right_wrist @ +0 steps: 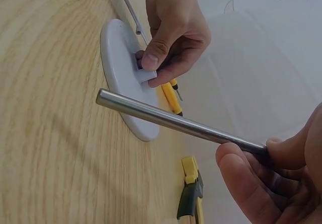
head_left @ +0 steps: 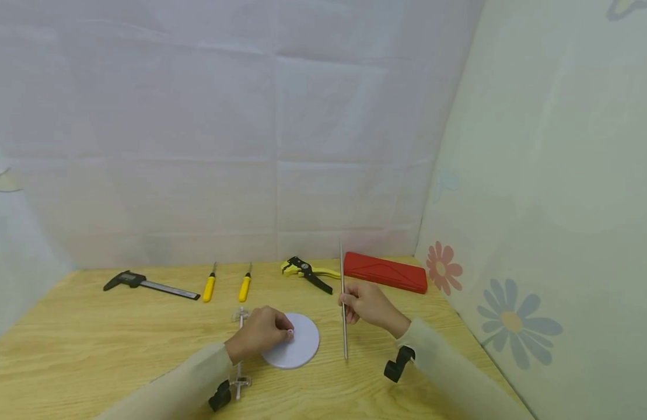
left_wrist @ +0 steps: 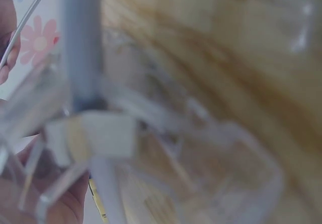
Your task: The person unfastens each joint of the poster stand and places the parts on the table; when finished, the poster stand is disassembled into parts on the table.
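Note:
A white round disc (head_left: 302, 344) lies flat on the wooden table. My left hand (head_left: 281, 332) rests on it and pinches the small white socket (right_wrist: 143, 73) at its centre between thumb and fingers. My right hand (head_left: 349, 303) grips a thin steel rod (head_left: 344, 332) near its middle and holds it above the table just right of the disc. In the right wrist view the rod (right_wrist: 166, 117) ends a little short of the disc (right_wrist: 118, 58). A clear plastic clamp piece (head_left: 240, 317) on a thin bar lies under my left wrist, seen blurred and close in the left wrist view.
Along the back of the table lie a digital caliper (head_left: 144, 284), two yellow-handled screwdrivers (head_left: 210, 287) (head_left: 244, 287), a yellow and black wire stripper (head_left: 308, 272) and a red case (head_left: 384, 272). Fabric walls close off the back and the right.

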